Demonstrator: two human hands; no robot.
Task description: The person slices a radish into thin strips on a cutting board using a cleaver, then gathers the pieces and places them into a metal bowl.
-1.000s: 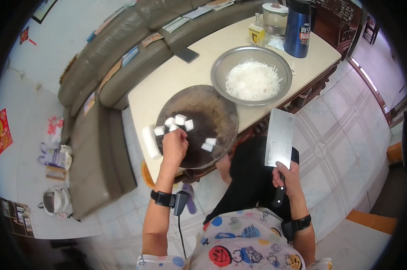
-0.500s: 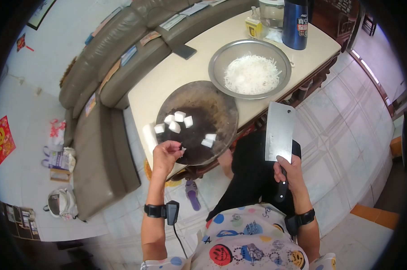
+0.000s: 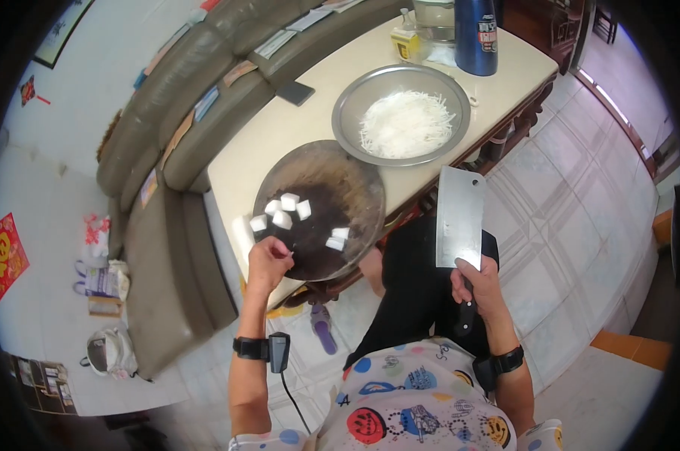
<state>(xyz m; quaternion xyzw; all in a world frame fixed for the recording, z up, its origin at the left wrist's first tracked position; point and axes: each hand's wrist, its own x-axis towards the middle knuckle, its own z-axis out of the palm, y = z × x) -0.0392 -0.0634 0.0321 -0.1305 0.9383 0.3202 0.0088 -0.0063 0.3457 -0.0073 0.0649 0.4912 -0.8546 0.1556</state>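
Observation:
A cleaver (image 3: 460,218) with a black handle is gripped in my right hand (image 3: 478,286), its wide blade pointing away from me, off the table's near side. My left hand (image 3: 271,264) is pinched at the near left edge of a round dark cutting board (image 3: 355,188); what is between its fingertips is too small to name. Several white chunks (image 3: 282,219) lie on the board's left part, and a couple of white pieces (image 3: 336,243) lie at its right. Beyond the board stands a metal bowl (image 3: 343,124) with white shreds (image 3: 407,124).
The cream table (image 3: 242,161) also holds a blue bottle (image 3: 476,37), a yellow box (image 3: 405,45), a glass container (image 3: 435,19) and a dark phone (image 3: 295,93). A long white piece (image 3: 243,234) lies left of the board. A grey sofa (image 3: 176,263) stands on the left.
The view has shifted slightly, moving the table and bowl left in the frame. My left hand stays pinched at the board's edge, and my right hand still holds the cleaver.

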